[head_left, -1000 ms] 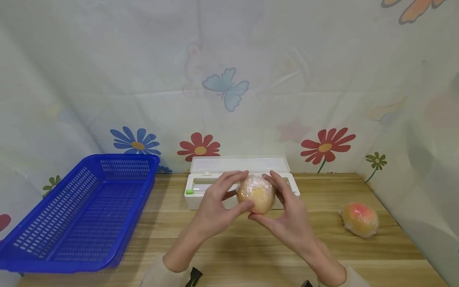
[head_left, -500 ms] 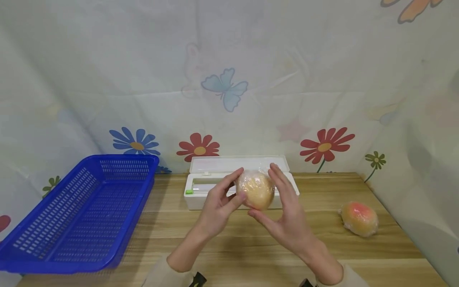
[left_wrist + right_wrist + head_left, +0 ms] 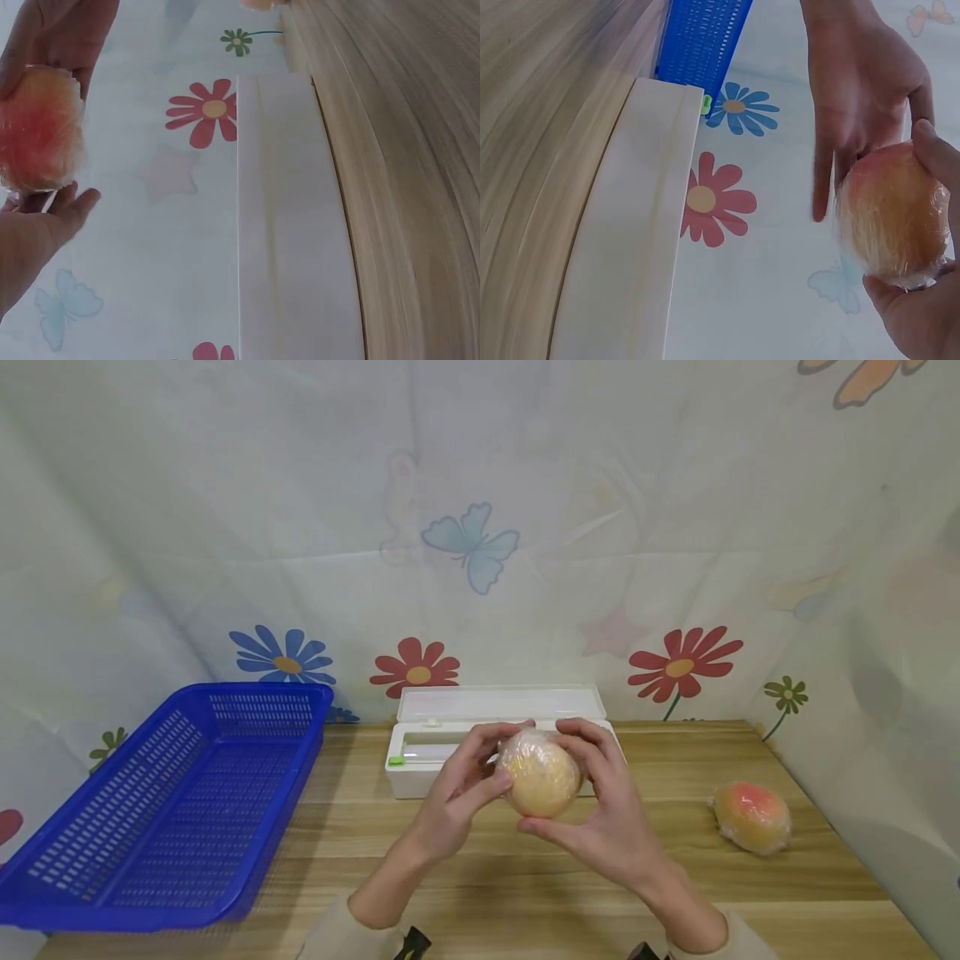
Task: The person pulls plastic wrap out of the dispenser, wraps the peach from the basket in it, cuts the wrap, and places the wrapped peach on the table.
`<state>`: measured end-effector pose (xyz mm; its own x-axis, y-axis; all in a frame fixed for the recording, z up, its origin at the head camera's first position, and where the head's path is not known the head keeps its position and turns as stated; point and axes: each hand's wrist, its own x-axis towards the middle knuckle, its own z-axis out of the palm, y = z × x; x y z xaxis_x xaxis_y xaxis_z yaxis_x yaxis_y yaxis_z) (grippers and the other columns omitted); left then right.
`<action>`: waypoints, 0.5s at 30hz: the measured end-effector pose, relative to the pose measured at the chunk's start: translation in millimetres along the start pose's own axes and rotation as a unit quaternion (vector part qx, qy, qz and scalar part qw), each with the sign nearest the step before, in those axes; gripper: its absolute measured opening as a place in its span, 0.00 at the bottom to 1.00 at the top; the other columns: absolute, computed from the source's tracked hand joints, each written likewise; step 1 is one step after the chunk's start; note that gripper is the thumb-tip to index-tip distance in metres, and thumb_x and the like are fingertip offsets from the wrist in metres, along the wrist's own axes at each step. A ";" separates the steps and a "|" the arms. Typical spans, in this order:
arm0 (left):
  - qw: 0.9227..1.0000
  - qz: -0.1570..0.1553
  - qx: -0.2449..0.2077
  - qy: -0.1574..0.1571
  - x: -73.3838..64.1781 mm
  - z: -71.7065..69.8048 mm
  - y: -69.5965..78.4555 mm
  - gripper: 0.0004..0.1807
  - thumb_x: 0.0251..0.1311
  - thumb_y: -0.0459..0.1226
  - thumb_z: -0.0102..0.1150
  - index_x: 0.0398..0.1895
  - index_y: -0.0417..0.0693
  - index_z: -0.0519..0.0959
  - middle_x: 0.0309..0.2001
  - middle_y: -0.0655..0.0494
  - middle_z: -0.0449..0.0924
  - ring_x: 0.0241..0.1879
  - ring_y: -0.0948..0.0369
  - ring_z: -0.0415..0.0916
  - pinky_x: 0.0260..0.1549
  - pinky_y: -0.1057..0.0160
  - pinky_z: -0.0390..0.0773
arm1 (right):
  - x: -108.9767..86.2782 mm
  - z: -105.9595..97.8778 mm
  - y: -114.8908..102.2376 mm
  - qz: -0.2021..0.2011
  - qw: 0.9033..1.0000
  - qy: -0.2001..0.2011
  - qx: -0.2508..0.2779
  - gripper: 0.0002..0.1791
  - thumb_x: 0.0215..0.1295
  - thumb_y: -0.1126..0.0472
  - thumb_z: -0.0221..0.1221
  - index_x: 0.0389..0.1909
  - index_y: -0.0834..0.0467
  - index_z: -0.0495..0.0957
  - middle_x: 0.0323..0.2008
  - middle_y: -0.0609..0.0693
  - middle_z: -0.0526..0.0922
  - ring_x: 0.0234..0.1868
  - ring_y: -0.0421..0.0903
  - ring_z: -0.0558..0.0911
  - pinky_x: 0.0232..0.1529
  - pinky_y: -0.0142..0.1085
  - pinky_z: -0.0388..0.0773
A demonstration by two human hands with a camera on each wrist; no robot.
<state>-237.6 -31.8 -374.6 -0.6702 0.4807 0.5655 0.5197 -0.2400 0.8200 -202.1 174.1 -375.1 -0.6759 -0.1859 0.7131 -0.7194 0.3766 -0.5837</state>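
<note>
Both hands hold a round, film-wrapped peach [image 3: 543,781] above the table, in front of the wrap dispenser. My left hand [image 3: 450,797] grips its left side, with the thumb on the near face and the fingers behind. On the other side, my right hand [image 3: 618,814] has curled fingers at the top and its thumb beneath. The left wrist view shows a red blush on the peach [image 3: 41,131]; clear film [image 3: 896,217] wrinkles over it in the right wrist view. Some fingertips are hidden behind the fruit.
A white cling-film dispenser [image 3: 408,783] with its lid [image 3: 502,702] raised stands at the back. To the left is a blue plastic basket [image 3: 172,827]. Another wrapped peach [image 3: 752,818] lies on the wooden table [image 3: 810,893] at right. A printed curtain [image 3: 555,602] encloses the back and sides.
The right fingers straightened away from the peach, then curled back against it. The peach has turned a little and sits slightly lower. The left hand keeps its grip.
</note>
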 end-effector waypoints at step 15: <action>0.970 0.057 0.227 0.071 0.5 2.9 5.6 0.27 0.71 0.31 0.57 0.72 0.39 0.70 0.61 0.47 0.77 0.59 0.54 0.76 0.55 0.56 0.79 | 3.5 4.6 1.7 -0.113 0.989 0.061 -0.074 0.47 0.61 0.40 0.68 0.70 0.68 0.69 0.62 0.60 0.79 0.60 0.56 0.80 0.62 0.32 0.72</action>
<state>-233.5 -30.6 -370.1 -0.6443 0.3440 0.6830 0.7527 0.1271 0.6460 -206.4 169.8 -375.5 -0.4705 -0.1735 0.8652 -0.8121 0.4688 -0.3476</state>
